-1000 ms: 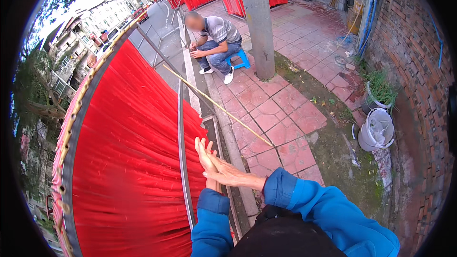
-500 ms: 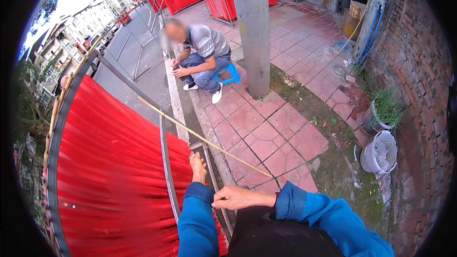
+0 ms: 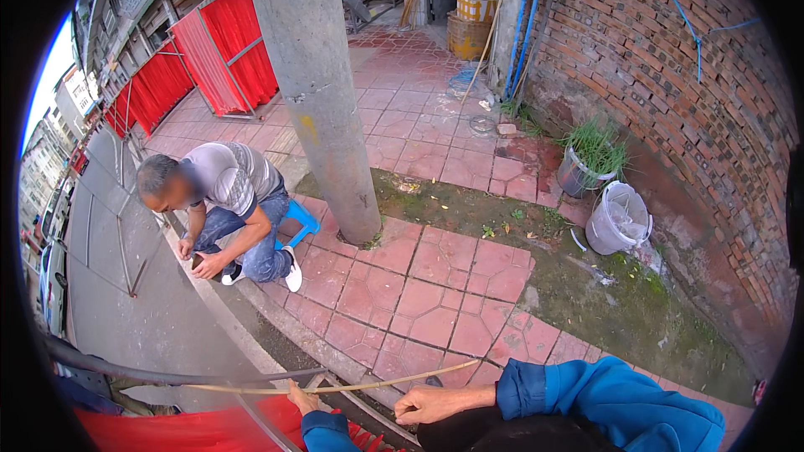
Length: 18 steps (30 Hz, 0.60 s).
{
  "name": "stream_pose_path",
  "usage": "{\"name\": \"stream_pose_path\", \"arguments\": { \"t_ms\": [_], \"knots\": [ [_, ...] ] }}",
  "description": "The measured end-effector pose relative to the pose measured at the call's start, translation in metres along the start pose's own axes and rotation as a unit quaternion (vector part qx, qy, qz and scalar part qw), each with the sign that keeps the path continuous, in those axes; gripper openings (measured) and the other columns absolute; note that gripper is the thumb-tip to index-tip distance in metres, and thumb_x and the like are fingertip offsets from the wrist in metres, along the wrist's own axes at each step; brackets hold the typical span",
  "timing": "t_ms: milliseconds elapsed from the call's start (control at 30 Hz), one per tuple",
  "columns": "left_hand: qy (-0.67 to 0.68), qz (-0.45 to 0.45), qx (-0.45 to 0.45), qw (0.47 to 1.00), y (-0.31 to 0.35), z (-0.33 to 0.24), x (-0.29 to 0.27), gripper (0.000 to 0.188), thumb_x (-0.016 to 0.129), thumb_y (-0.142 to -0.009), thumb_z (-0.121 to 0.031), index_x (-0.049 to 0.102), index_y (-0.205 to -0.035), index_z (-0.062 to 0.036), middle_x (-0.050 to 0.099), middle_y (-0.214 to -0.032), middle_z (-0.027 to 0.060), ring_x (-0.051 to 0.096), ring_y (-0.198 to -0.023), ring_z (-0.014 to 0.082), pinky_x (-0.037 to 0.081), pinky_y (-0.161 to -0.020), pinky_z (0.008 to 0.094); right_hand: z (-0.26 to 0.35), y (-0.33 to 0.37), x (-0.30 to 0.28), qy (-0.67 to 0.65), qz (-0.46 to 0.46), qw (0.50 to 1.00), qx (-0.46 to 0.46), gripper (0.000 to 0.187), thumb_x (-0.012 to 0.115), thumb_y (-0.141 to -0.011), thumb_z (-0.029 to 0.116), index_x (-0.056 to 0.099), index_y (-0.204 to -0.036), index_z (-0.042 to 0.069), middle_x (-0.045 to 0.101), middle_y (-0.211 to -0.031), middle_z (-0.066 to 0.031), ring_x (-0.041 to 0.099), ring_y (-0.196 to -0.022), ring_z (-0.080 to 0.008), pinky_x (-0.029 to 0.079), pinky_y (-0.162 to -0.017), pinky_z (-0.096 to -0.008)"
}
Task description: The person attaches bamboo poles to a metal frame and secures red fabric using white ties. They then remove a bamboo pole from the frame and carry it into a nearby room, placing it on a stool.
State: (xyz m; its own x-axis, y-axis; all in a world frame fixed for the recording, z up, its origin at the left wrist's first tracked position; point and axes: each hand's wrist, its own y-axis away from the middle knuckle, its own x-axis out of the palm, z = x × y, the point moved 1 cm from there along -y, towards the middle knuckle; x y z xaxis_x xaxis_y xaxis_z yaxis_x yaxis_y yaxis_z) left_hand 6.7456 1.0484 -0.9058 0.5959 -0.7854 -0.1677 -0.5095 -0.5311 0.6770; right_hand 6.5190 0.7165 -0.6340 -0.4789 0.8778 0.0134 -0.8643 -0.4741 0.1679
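My left hand (image 3: 304,400) is at the bottom, above red fabric (image 3: 201,428) gathered on a metal frame (image 3: 265,423). Its visible fingers point up and overlap a thin bamboo stick (image 3: 377,383); whether they touch it I cannot tell. That stick slants across the frame and out over the paving. Just to the right, over my dark apron (image 3: 465,431), is my right hand (image 3: 431,404). Its fingers are curled in, with nothing visible in them. The cuffs of my blue sleeves (image 3: 603,398) are rolled back.
A person (image 3: 230,192) sits on a blue stool (image 3: 300,222) by the kerb, beside a concrete pole (image 3: 314,100). Right are a white bucket (image 3: 618,219), a potted plant (image 3: 593,151) and a brick wall (image 3: 662,59). More red fabric panels (image 3: 222,50) stand far left.
My view has swung right, so the red frame sits lower in it. My right hand has drawn away from my left cuff. The seated person's head has tipped further down.
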Motion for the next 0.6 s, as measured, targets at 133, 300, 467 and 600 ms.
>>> {"name": "stream_pose_path", "arguments": {
  "t_ms": [133,300,467,600],
  "knots": [
    [0.065,0.069,-0.017,0.995,0.000,0.003,-0.001,0.032,0.053,-0.088,-0.044,0.048,-0.083,-0.0135,0.060,-0.079,0.0092,0.059,-0.079,0.0276,0.043,-0.068,0.0520,-0.010,-0.021,-0.001,-0.033,-0.014,0.999,0.032,0.023,0.055,-0.086,0.017,0.052,-0.071,0.000,0.047,-0.058,-0.0009,0.042,-0.058,-0.0088,0.037,-0.052,-0.0315],
    [0.155,0.225,-0.002,0.962,0.110,0.007,-0.014,0.034,0.057,-0.090,-0.039,0.045,-0.072,-0.0120,0.056,-0.057,0.0085,0.060,-0.063,0.0268,0.049,-0.071,0.0430,0.001,-0.043,-0.024,-0.005,-0.133,0.986,0.098,0.021,0.056,-0.086,0.020,0.060,-0.091,0.000,0.059,-0.071,-0.0059,0.057,-0.068,-0.0159,0.047,-0.063,-0.0335],
    [0.102,0.443,0.166,0.875,0.285,-0.009,0.004,0.029,0.049,-0.096,-0.023,0.052,-0.077,-0.0018,0.060,-0.076,0.0141,0.060,-0.079,0.0268,0.045,-0.086,0.0409,0.021,-0.050,-0.034,0.135,-0.216,0.967,-0.031,0.047,0.054,-0.088,0.028,0.046,-0.129,0.006,0.054,-0.118,-0.0197,0.054,-0.109,-0.0329,0.043,-0.091,-0.0411],
    [0.079,0.519,0.233,0.818,0.388,-0.035,0.042,0.041,0.049,-0.096,-0.030,0.043,-0.124,-0.0002,0.046,-0.127,0.0170,0.045,-0.118,0.0270,0.034,-0.102,0.0411,0.047,-0.039,-0.042,0.154,-0.261,0.948,-0.102,0.053,0.048,-0.091,0.033,0.038,-0.137,0.006,0.038,-0.138,-0.0202,0.035,-0.130,-0.0323,0.030,-0.105,-0.0416]
  ]
}}
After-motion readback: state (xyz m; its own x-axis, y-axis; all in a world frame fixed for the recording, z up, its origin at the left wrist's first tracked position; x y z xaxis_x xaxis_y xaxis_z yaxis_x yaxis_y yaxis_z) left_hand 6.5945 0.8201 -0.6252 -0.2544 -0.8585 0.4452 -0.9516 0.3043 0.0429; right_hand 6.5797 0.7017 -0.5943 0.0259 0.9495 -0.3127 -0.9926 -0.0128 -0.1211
